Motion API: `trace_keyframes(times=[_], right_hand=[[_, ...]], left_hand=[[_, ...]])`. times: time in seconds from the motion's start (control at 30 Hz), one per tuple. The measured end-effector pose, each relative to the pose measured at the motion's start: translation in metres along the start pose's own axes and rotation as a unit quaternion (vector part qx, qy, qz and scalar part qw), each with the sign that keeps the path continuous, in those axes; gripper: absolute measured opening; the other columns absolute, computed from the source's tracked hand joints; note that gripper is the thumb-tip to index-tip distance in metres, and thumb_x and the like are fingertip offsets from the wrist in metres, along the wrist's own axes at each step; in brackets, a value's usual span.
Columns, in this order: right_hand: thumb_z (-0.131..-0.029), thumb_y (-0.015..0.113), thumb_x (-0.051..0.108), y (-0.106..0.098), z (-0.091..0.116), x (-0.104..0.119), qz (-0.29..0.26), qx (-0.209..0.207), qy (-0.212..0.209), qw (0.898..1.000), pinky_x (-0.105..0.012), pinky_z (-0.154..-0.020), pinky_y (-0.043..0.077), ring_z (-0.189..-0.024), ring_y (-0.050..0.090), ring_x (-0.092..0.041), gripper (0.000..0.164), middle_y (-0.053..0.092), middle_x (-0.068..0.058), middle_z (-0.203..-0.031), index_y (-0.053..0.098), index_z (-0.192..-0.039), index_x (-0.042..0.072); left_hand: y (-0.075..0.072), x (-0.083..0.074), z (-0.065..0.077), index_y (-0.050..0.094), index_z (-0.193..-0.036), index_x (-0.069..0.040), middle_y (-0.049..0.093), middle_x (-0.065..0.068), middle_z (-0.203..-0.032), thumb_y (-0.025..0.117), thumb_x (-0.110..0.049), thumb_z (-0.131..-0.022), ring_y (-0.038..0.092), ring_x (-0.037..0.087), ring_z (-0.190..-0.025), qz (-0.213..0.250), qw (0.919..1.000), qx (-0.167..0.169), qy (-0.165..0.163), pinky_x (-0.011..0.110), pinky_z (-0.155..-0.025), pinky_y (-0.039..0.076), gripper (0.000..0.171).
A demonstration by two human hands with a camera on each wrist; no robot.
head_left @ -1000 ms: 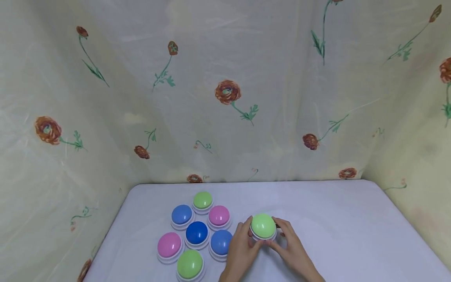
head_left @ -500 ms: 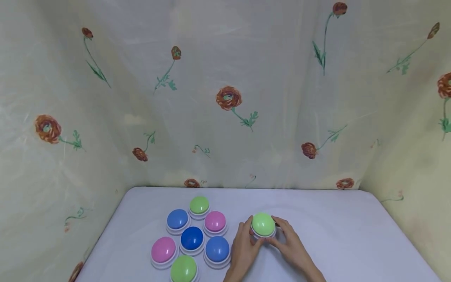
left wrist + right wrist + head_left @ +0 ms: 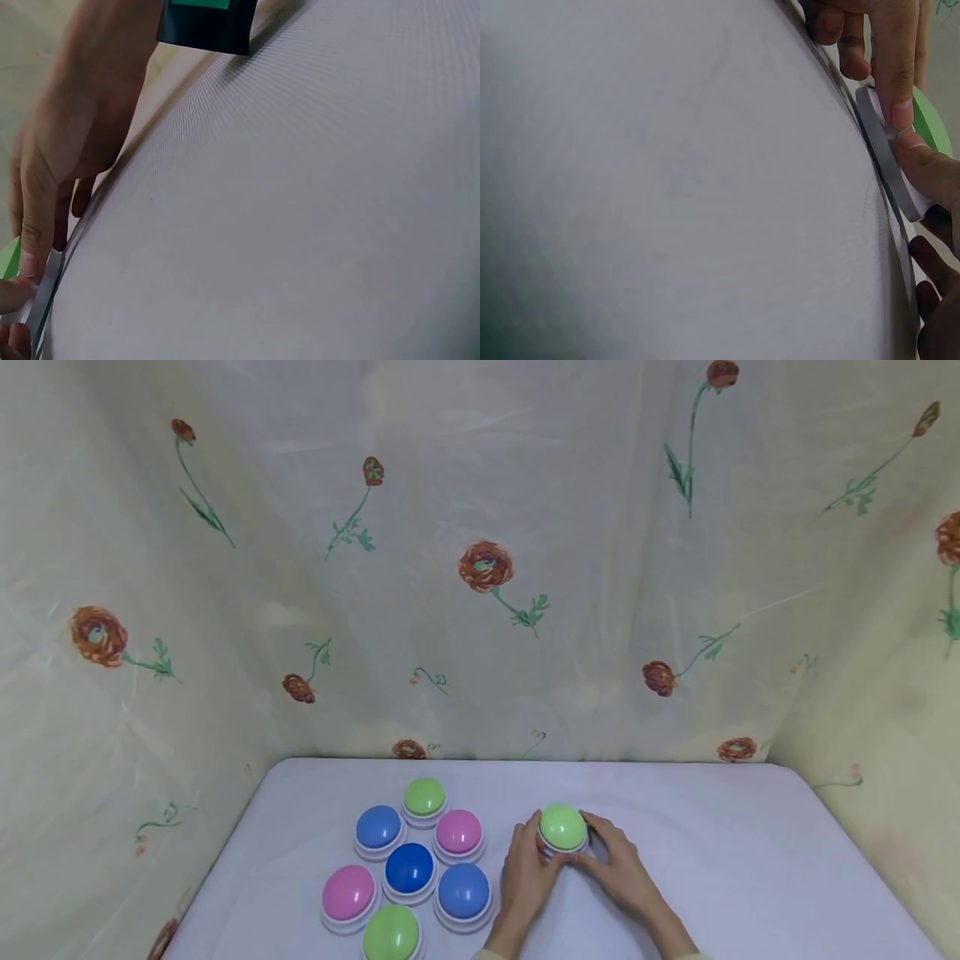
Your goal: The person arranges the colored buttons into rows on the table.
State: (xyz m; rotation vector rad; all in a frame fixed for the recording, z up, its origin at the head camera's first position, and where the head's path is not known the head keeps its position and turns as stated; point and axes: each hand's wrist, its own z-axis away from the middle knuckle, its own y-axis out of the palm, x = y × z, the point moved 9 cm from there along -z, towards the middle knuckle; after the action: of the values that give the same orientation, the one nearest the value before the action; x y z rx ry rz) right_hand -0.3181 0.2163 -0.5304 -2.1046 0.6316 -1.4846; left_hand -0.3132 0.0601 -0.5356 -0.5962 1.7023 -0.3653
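Note:
A green dome push button (image 3: 563, 827) on a round white base sits right of the other buttons in the head view. My left hand (image 3: 525, 872) grips its base from the left, and my right hand (image 3: 618, 868) grips it from the right. Both thumbs meet at the near side of the base, while the fingers curl round its sides. In the right wrist view the grey underside rim of the base (image 3: 889, 161) lies close over the white tabletop, with thumbs pressed on the white edge. The left wrist view shows part of the green dome (image 3: 10, 259).
Left of my hands stands a cluster of similar buttons: a dark blue one (image 3: 409, 867) in the middle, lighter blue ones (image 3: 463, 891), pink ones (image 3: 458, 832) and green ones (image 3: 424, 796) around it. A flower-printed curtain (image 3: 585, 610) rises behind the white table (image 3: 750, 860).
Both hands still hold the green button and have shifted it slightly away from me. The head view tilted a little; the cluster of buttons stays in the same arrangement.

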Motion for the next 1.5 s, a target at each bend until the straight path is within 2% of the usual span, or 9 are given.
trace_keyframes(times=[0.17, 0.33, 0.5, 0.7, 0.8, 1.0, 1.13, 1.3, 1.5], right_hand=[[-0.075, 0.076, 0.037, 0.001, -0.003, -0.003, 0.019, -0.004, 0.0, 1.0, -0.059, -0.098, 0.025, -0.126, 0.045, -0.038, 0.073, 0.054, -0.016, -0.135, 0.049, -0.135, 0.006], [-0.075, 0.075, 0.038, 0.003, -0.005, -0.005, 0.031, -0.005, 0.008, 0.999, -0.06, -0.099, 0.024, -0.126, 0.044, -0.038, 0.072, 0.054, -0.016, -0.135, 0.05, -0.134, 0.007], [-0.078, 0.073, 0.039, 0.006, -0.003, -0.005, 0.033, 0.002, 0.017, 0.999, -0.06, -0.1, 0.022, -0.127, 0.043, -0.039, 0.071, 0.055, -0.016, -0.133, 0.048, -0.136, 0.006], [-0.08, 0.071, 0.039, 0.012, -0.011, 0.001, 0.051, -0.001, 0.008, 0.999, -0.061, -0.101, 0.023, -0.127, 0.044, -0.039, 0.07, 0.056, -0.016, -0.132, 0.047, -0.137, 0.006], [-0.081, 0.07, 0.038, 0.012, -0.013, 0.002, 0.055, -0.003, 0.006, 0.998, -0.062, -0.102, 0.023, -0.127, 0.044, -0.04, 0.07, 0.054, -0.018, -0.133, 0.046, -0.137, 0.005], [-0.08, 0.072, 0.035, 0.009, -0.005, -0.002, 0.063, -0.011, 0.023, 0.998, -0.063, -0.1, 0.026, -0.126, 0.045, -0.043, 0.069, 0.054, -0.022, -0.133, 0.048, -0.136, 0.003], [-0.079, 0.074, 0.035, 0.009, 0.001, -0.004, 0.066, -0.026, 0.018, 0.997, -0.063, -0.098, 0.029, -0.124, 0.047, -0.042, 0.068, 0.056, -0.021, -0.13, 0.05, -0.134, 0.002], [-0.078, 0.075, 0.03, 0.007, 0.004, -0.001, 0.067, -0.043, -0.009, 0.997, -0.063, -0.097, 0.031, -0.121, 0.05, -0.041, 0.066, 0.057, -0.021, -0.129, 0.051, -0.132, 0.002], [-0.078, 0.075, 0.031, 0.007, 0.0, -0.002, 0.062, -0.035, -0.011, 0.997, -0.062, -0.099, 0.028, -0.123, 0.048, -0.041, 0.068, 0.056, -0.022, -0.13, 0.049, -0.133, 0.001]], left_hand=[[0.0, 0.0, -0.001, 0.052, -0.134, -0.012, 0.051, -0.008, -0.084, 0.081, -0.028, -0.071, 0.044, -0.005, -0.063, -0.013, 0.9998, -0.013, 0.0, 0.016, -0.052, 0.035, 0.071], [0.003, 0.004, -0.003, 0.051, -0.135, -0.01, 0.052, -0.008, -0.084, 0.08, -0.03, -0.072, 0.043, -0.005, -0.064, -0.013, 0.9999, -0.003, -0.004, 0.016, -0.054, 0.036, 0.071], [0.003, 0.009, -0.005, 0.052, -0.134, -0.008, 0.052, -0.008, -0.08, 0.08, -0.027, -0.072, 0.041, -0.004, -0.064, 0.007, 1.0, 0.001, -0.002, 0.015, -0.058, 0.037, 0.071], [-0.003, 0.015, -0.013, 0.051, -0.134, -0.006, 0.051, -0.009, -0.078, 0.08, -0.021, -0.073, 0.043, -0.005, -0.063, 0.034, 0.9994, 0.002, 0.006, 0.014, -0.057, 0.04, 0.069], [-0.002, 0.017, -0.016, 0.05, -0.136, -0.007, 0.051, -0.009, -0.078, 0.078, -0.017, -0.075, 0.044, -0.006, -0.063, 0.047, 0.9988, 0.014, 0.002, 0.013, -0.058, 0.041, 0.068], [0.006, 0.022, -0.009, 0.048, -0.137, -0.004, 0.053, -0.01, -0.077, 0.073, -0.011, -0.079, 0.047, -0.007, -0.062, 0.075, 0.9956, 0.056, -0.004, 0.011, -0.058, 0.045, 0.063], [0.006, 0.021, -0.005, 0.048, -0.136, -0.002, 0.054, -0.01, -0.076, 0.072, -0.012, -0.08, 0.047, -0.008, -0.062, 0.071, 0.9956, 0.06, 0.005, 0.011, -0.058, 0.045, 0.062], [0.005, 0.019, -0.002, 0.048, -0.136, -0.001, 0.054, -0.01, -0.075, 0.071, -0.012, -0.081, 0.046, -0.007, -0.062, 0.058, 0.9968, 0.053, 0.016, 0.011, -0.058, 0.044, 0.06], [0.005, 0.016, -0.004, 0.048, -0.135, 0.001, 0.055, -0.009, -0.075, 0.068, -0.013, -0.083, 0.047, -0.007, -0.062, 0.049, 0.997, 0.049, 0.036, 0.012, -0.059, 0.044, 0.057]])
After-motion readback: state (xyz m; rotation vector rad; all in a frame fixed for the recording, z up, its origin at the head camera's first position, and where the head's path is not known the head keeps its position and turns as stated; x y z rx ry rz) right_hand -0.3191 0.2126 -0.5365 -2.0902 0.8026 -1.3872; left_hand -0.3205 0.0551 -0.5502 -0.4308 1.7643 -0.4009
